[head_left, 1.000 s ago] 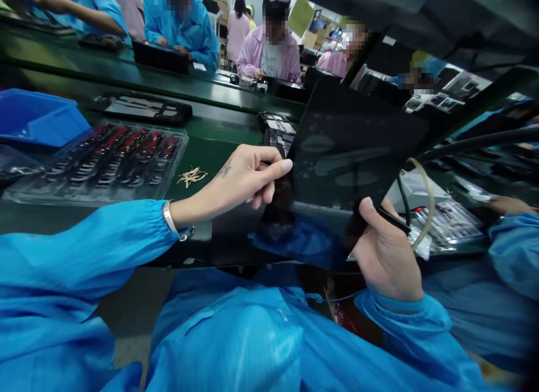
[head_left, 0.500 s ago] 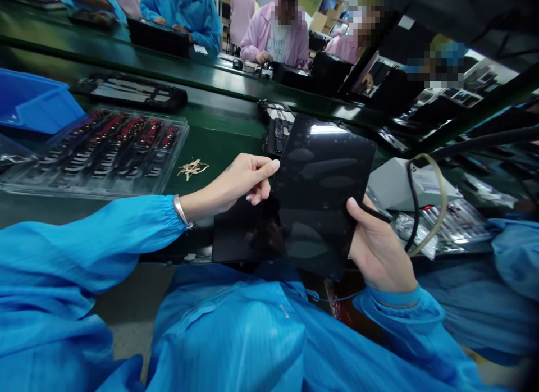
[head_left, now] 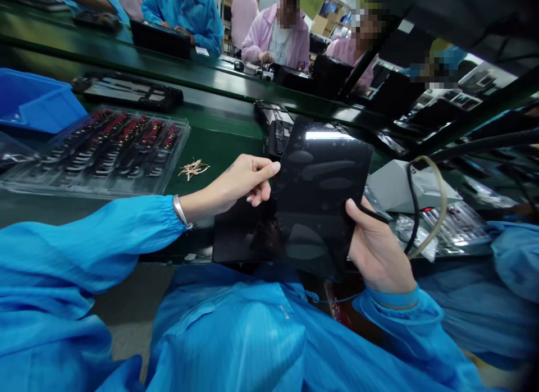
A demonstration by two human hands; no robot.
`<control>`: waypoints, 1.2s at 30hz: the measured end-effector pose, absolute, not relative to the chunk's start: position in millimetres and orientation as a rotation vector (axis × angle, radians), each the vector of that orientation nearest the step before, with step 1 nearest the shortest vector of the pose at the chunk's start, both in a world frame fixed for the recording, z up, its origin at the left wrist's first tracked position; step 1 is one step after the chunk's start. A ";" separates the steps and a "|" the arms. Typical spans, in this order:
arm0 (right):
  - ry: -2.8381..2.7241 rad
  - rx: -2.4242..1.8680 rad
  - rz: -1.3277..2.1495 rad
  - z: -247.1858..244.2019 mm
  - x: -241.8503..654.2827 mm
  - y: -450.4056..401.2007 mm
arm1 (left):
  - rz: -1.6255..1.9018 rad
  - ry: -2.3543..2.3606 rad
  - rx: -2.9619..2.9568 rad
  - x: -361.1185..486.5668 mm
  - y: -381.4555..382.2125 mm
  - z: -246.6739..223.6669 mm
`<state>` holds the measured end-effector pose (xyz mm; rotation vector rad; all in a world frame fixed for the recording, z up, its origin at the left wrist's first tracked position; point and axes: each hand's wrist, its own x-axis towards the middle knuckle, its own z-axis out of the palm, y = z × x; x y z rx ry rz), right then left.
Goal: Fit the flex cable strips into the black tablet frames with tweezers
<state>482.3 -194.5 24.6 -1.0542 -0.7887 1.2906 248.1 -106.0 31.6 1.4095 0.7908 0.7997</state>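
My right hand grips the right edge of a glossy black screen panel, thumb in front. A thin black stick-like tool pokes out from the same hand. The panel is tilted up towards me, with a bright reflection near its top and blotchy marks on its face. At its left edge my left hand is closed in a pinch, the thumb tip against or just beside the edge; what is between the fingers is hidden. Under the left hand lies another flat black panel at the bench's front edge.
Left of my hands are a clear tray of small parts, a blue bin and a pile of tan strips. Opened device housings lie behind the panel. A grey box and hoses stand right. Co-workers sit across the bench.
The panel has tipped slightly, so the reflection on it has shifted and grown a little brighter. Both hands keep nearly the same place and hold.
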 end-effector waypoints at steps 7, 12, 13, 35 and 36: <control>-0.768 -1.063 1.294 24.9 483.7 -193.9 | 0.736 0.800 1.486 244.6 -104.6 38.5; -0.769 -1.067 1.283 27.9 482.7 -196.0 | 0.689 0.828 1.442 242.1 -105.8 44.2; -0.765 -1.066 1.288 28.2 482.7 -196.1 | 0.691 0.820 1.436 242.0 -106.0 44.4; -0.789 -1.098 1.291 21.7 485.4 -192.7 | 0.684 0.771 1.422 241.5 -100.1 32.2; -0.832 -1.098 1.255 23.8 484.7 -191.8 | 0.675 0.756 1.439 240.2 -98.2 33.1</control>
